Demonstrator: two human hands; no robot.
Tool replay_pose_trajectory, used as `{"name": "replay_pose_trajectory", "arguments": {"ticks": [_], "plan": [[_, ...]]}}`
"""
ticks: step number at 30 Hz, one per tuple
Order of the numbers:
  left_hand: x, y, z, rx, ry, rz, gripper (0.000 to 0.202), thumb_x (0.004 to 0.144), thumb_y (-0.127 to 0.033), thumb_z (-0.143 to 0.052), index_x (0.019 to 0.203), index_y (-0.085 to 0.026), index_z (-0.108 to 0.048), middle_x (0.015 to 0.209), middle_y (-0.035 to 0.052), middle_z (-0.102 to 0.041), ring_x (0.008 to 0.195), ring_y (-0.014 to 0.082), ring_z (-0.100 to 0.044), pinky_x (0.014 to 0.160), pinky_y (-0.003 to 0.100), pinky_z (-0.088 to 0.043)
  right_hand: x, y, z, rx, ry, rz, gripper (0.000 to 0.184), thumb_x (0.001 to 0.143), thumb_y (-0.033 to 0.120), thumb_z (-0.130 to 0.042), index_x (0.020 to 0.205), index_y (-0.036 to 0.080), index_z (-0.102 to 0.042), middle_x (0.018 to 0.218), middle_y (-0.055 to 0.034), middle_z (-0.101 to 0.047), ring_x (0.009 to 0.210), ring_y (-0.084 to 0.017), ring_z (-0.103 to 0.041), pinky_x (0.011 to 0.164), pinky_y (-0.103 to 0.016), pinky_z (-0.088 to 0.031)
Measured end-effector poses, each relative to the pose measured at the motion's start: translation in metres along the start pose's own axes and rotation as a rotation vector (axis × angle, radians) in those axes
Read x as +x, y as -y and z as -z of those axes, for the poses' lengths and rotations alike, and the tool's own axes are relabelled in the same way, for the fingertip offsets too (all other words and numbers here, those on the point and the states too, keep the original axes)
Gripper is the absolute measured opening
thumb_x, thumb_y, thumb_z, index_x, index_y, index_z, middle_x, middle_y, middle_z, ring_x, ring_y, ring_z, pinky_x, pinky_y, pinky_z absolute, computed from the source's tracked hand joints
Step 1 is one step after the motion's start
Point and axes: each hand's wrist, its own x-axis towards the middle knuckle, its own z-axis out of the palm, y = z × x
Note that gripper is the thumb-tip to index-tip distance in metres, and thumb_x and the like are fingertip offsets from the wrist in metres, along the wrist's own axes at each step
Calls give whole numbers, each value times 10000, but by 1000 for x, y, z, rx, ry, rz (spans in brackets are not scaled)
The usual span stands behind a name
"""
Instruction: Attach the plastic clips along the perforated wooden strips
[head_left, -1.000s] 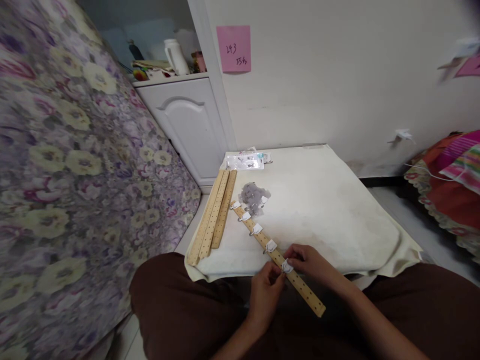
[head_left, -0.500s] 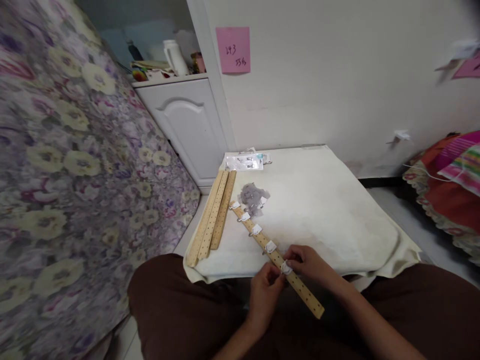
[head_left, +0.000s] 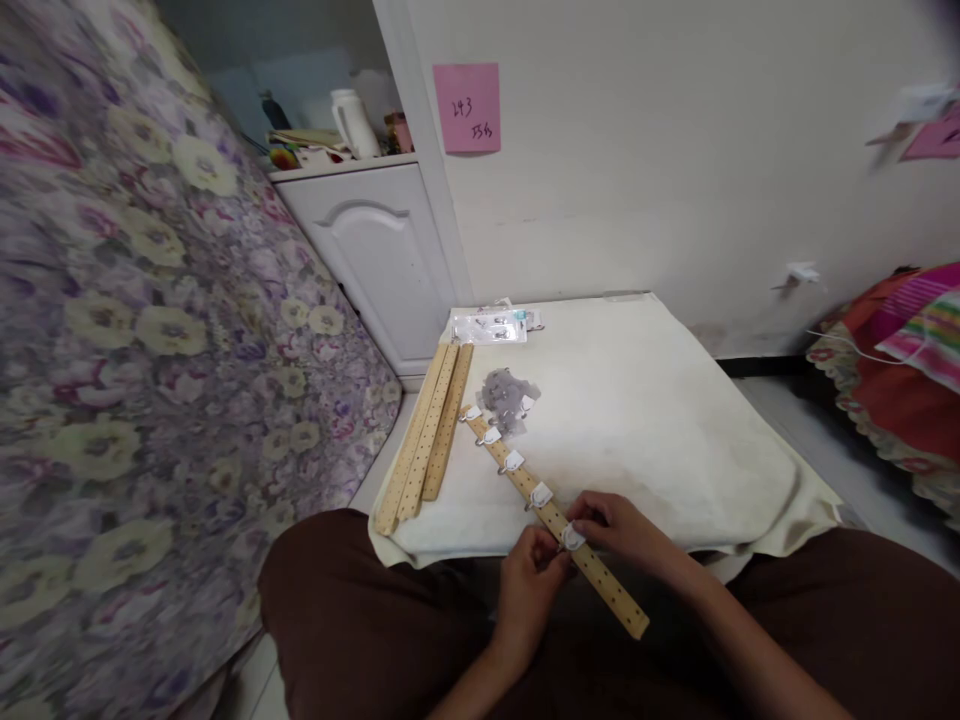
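A tan strip with rows of holes [head_left: 611,592] slants from the table over my lap. Several white tags [head_left: 512,461] with small metal rings sit along it at intervals. At the lowest white tag [head_left: 573,537], both hands meet the strip. My left hand [head_left: 531,575] is closed in a pinch at the strip's left edge, by the tag's metal ring; its fingertips partly hide the ring. On the opposite edge, my right hand [head_left: 606,520] has its thumb and fingers closed on the strip beside the tag. Its lower fingers are hidden.
More perforated strips [head_left: 431,430] lie along the left of the cloth-covered table [head_left: 637,400]. Greyish clear plastic bits [head_left: 504,395] lie behind the worked strip. A clear package [head_left: 489,326] is at the back edge. A floral curtain [head_left: 187,350] hangs on the left.
The view has tilted very slightly. Both hands stay at the same tag, with only small finger movement.
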Motion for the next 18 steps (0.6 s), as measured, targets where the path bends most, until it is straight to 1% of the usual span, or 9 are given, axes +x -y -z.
{"name": "replay_pose_trajectory", "arguments": {"ticks": [3, 6, 10, 13, 15, 18], "plan": [[0, -1, 0, -19, 4, 9, 308, 645, -338, -717, 665, -182, -452, 597, -69, -504, 556, 75, -459, 550, 187, -392, 1, -2, 3, -32, -13, 19, 138, 786, 233, -524, 832, 161, -633, 725, -5, -641, 642, -133, -539, 578, -224, -390], [-1, -2, -1, -45, 16, 14, 307, 638, -320, -715, 658, -186, -440, 591, -76, -502, 551, 72, -458, 544, 185, -388, 2, -6, 4, -74, -35, 38, 148, 799, 239, -511, 822, 166, -637, 710, 0, -634, 640, -132, -528, 576, -224, -381], [-1, -3, -1, -17, 4, 14, 294, 632, -310, -710, 652, -185, -444, 580, -74, -509, 538, 71, -461, 527, 180, -378, 2, -11, 7, -78, -56, 17, 152, 798, 258, -513, 825, 170, -635, 672, 12, -608, 606, -124, -506, 550, -223, -368], [-1, -1, 2, 32, -5, 10, 290, 627, -310, -708, 644, -187, -446, 567, -69, -512, 539, 80, -483, 513, 181, -377, 4, -13, 10, -94, -111, 30, 142, 786, 270, -528, 806, 172, -628, 640, 20, -578, 601, -127, -507, 551, -230, -378], [-1, 1, 5, 55, -4, 14, 284, 625, -304, -705, 641, -189, -445, 551, -73, -499, 525, 81, -483, 502, 181, -381, 8, -15, 13, -73, -154, 20, 138, 784, 282, -527, 819, 177, -610, 612, 30, -550, 558, -119, -499, 517, -227, -383], [1, 5, 10, 76, -4, 13, 264, 619, -265, -695, 639, -191, -443, 543, -79, -487, 512, 77, -479, 490, 176, -384, 22, -18, 16, 2, -225, -22, 146, 781, 297, -520, 851, 184, -580, 578, 45, -523, 490, -109, -499, 458, -219, -408]]}}
